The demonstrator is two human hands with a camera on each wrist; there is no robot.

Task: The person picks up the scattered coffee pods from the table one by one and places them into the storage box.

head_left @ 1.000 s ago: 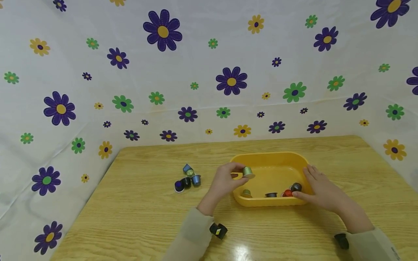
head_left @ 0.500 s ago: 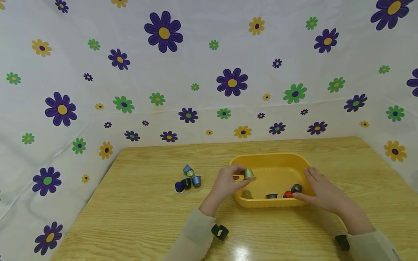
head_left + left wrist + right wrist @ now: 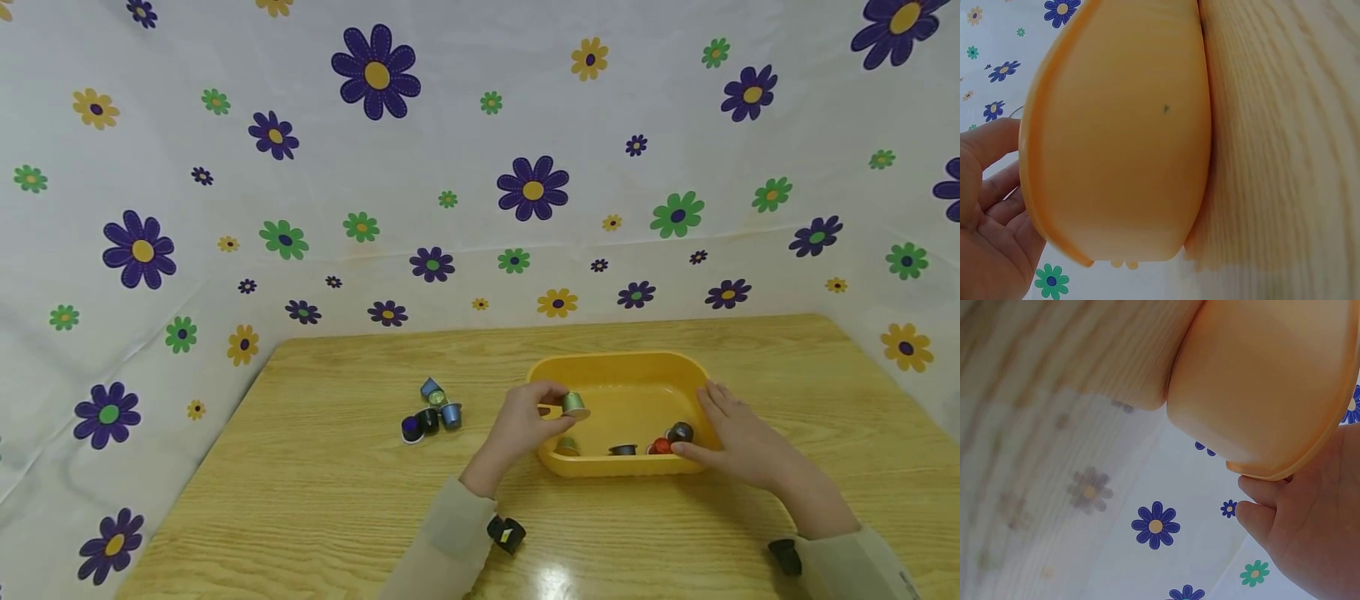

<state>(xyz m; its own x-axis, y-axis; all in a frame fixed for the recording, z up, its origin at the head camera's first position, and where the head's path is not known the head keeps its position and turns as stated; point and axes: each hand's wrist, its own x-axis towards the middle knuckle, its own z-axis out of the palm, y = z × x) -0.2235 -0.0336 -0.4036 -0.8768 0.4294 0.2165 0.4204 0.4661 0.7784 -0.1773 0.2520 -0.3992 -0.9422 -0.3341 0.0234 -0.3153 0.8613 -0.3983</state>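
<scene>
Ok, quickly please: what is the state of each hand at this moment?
Left hand: pinches a green capsule above the yellow tray.
Right hand: open, fingers straight, resting on the tray's right rim.

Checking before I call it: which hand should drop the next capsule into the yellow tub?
Left. The left hand already pinches a green capsule over the yellow tub. The loose capsules lie on its side. The right hand rests on the tub's right rim, apparently steadying it.
</scene>
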